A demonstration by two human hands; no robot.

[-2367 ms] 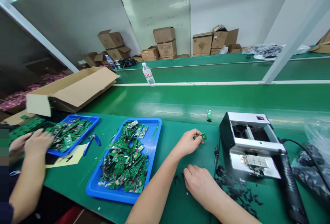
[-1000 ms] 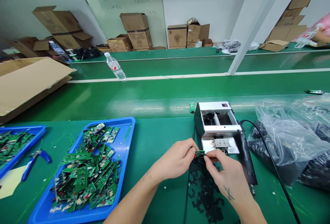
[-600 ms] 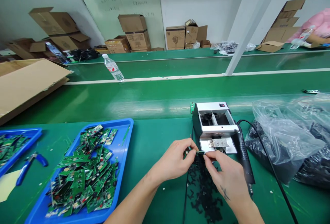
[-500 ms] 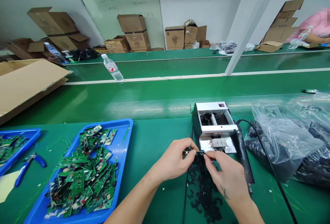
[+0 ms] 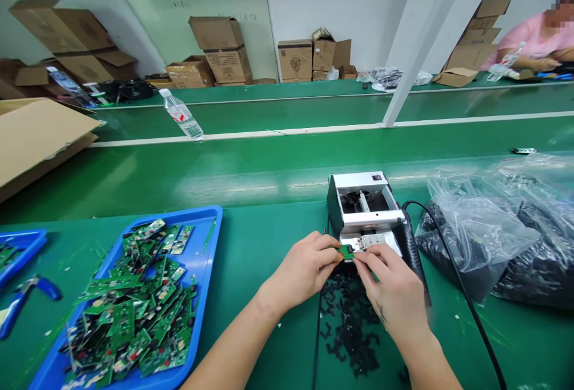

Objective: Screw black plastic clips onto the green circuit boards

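A small green circuit board (image 5: pixel 347 251) with a dark part on it is held between my two hands, just in front of the silver and black bench machine (image 5: pixel 372 216). My left hand (image 5: pixel 311 261) pinches its left end between thumb and fingers. At its right edge, the thumb and fingers of my right hand (image 5: pixel 390 276) are closed on it; whether they also hold a small part is hidden. Below my hands lies a scatter of small black pieces (image 5: pixel 352 330) on the green bench.
A blue tray (image 5: pixel 210 258) heaped with circuit boards stands left, with blue-handled cutters (image 5: pixel 31 294) beyond it. Clear bags of black parts (image 5: pixel 470 240) and a black cable (image 5: pixel 461 282) lie right. A water bottle (image 5: pixel 182 115) stands behind. Another person (image 5: pixel 524 40) sits far right.
My hands have lifted slightly toward the machine, and the board has turned so its green face shows. The view has shifted a little to the right.
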